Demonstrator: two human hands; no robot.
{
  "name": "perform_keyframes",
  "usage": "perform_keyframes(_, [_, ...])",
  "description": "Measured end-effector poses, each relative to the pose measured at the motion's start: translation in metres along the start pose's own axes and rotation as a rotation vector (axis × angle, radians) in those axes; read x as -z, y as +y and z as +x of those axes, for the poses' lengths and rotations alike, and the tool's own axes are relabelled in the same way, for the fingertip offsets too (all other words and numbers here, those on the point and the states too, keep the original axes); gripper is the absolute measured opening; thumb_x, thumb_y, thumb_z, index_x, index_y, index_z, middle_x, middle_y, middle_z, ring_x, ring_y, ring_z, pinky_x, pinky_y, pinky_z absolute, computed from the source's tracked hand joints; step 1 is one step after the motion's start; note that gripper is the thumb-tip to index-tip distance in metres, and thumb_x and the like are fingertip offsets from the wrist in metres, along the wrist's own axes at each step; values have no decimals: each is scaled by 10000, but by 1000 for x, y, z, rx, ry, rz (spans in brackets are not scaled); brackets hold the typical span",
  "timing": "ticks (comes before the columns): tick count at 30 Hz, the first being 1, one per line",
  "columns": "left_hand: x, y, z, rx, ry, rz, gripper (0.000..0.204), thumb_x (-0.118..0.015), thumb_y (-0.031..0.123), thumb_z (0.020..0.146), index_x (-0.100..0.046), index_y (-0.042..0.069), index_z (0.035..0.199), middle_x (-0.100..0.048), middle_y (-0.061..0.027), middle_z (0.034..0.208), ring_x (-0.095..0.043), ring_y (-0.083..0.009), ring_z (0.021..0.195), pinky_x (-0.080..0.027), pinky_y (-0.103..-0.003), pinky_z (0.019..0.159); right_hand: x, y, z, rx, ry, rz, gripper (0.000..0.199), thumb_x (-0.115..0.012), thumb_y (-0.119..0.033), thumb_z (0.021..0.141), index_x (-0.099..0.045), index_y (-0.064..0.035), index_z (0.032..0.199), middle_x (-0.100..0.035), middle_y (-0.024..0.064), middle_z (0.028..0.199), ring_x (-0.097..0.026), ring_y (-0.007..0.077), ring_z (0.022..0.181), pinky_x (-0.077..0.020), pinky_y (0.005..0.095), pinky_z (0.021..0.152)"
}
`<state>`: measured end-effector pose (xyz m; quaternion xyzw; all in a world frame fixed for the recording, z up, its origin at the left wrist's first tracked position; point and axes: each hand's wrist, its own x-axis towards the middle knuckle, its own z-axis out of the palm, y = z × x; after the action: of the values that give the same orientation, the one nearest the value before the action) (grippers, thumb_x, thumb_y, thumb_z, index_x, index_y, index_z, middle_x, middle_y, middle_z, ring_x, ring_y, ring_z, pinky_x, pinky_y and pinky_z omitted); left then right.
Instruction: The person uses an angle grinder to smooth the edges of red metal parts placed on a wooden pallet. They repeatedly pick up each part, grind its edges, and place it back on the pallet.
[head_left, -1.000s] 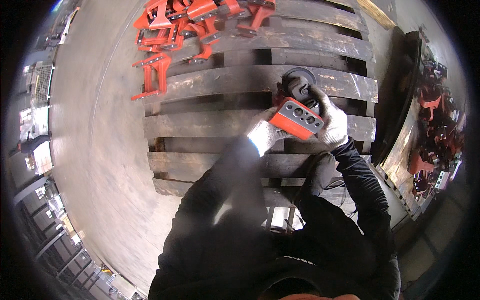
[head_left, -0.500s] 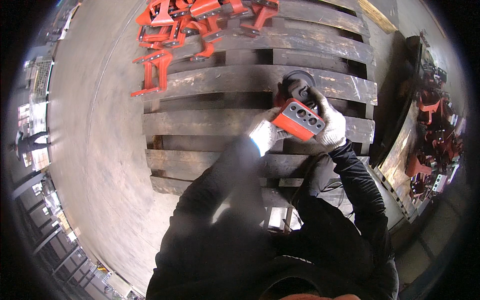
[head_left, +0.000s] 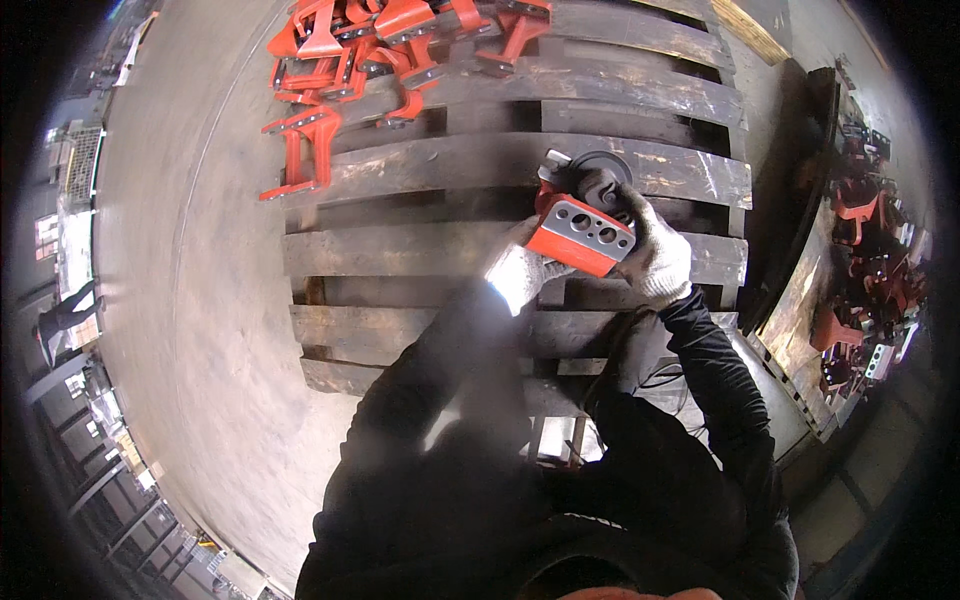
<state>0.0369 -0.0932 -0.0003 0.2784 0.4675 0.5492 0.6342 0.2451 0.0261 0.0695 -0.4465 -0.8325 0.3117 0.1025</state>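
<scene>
A red metal bracket with a bare grey face pierced by several holes is held in front of me over the wooden pallet. My left hand, in a white knit glove, grips its left end, fingers partly underneath. My right hand, gloved the same way, is closed around the right end. Just beyond the bracket lies a dark round disc-shaped thing; the bracket and right fingers partly cover it, and I cannot make out its kind.
Several red brackets are heaped at the pallet's far left, one at its edge. To the right, more red parts lie on another wooden pallet. A dark cable runs by my leg. Concrete floor stretches left.
The bracket has moved slightly left and turned a little, its grey face more level. A red end and light metal piece now show beyond it. Both hands keep their grip.
</scene>
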Motion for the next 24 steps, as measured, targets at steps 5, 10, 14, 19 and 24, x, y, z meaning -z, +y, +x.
perform_keyframes(5, [-2,9,4,-13,10,3,453,-519,382,1059,-569,45,1358,-680,-117,1219,-688,-234,1074,-590,-408,917,-2,4,-1,-36,51,-14,905,-905,-232,681,-489,-142,1479,-692,169,1268,-692,348,1135,-569,403,946])
perform_keyframes(10, [3,3,10,-93,-46,150,455,-507,386,1063,-565,45,1359,-677,-128,1227,-685,-243,1079,-589,-409,921,-1,-4,1,-30,36,42,896,-900,-229,691,-482,-139,1478,-696,175,1252,-697,358,1115,-572,404,930])
perform_keyframes(14, [1,-5,6,4,-16,-95,440,-502,379,1065,-571,52,1351,-677,-137,1233,-685,-247,1088,-585,-417,935,0,-9,4,26,57,-7,889,-893,-238,699,-477,-153,1480,-703,171,1232,-707,364,1080,-580,403,905])
perform_keyframes(19, [9,6,7,-73,-29,31,354,-621,173,985,-573,43,1311,-673,-113,1242,-669,-223,1115,-563,-385,951,-2,6,0,-89,13,-22,882,-882,-254,719,-463,-164,1490,-702,172,1231,-704,369,1082,-578,405,907])
perform_keyframes(24, [12,34,23,243,305,-601,383,-604,353,1010,-614,42,1232,-688,-111,1139,-694,-243,1040,-592,-413,898,9,9,-6,-232,101,116,899,-902,-269,735,-444,-161,1501,-719,177,1204,-721,320,1082,-566,389,924])
